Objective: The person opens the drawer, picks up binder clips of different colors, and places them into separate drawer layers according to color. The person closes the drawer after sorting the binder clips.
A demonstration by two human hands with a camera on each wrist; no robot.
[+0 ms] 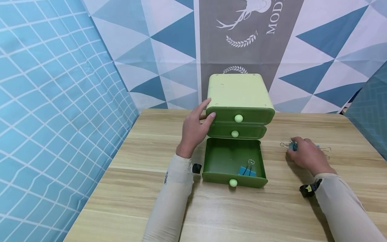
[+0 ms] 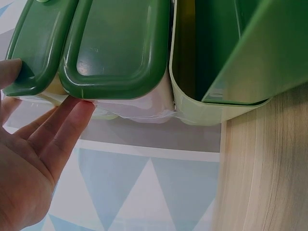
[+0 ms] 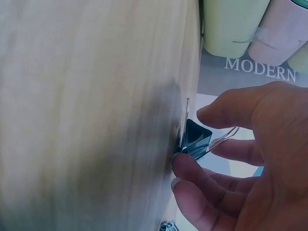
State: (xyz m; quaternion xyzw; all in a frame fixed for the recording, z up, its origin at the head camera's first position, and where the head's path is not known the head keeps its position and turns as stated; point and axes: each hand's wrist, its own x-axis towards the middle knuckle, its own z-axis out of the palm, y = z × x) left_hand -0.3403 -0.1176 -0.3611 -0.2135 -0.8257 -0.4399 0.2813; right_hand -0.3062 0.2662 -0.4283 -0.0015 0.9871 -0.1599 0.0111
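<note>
A small desktop drawer cabinet point(image 1: 239, 90) has a pale green top and green drawer fronts. My left hand point(image 1: 196, 129) holds its left front corner, thumb on the top drawer's front and fingers point(image 2: 67, 125) along the side. The bottom drawer point(image 1: 225, 156) is pulled out, and a blue binder clip point(image 1: 247, 171) lies inside near its front. My right hand point(image 1: 309, 154) is low over the table right of the cabinet, fingers bent around a dark teal binder clip point(image 3: 195, 137). A gap shows between its thumb and the clip's body, while a fingertip overlaps the clip's lower end.
More binder clips point(image 1: 325, 149) lie on the wooden table point(image 1: 136, 188) beside the right hand, partly hidden by it. The two upper drawers are closed, each with a round knob point(image 1: 238, 118). A patterned cloth point(image 1: 169, 60) hangs behind, and a blue checked one point(image 1: 54, 101) borders the left.
</note>
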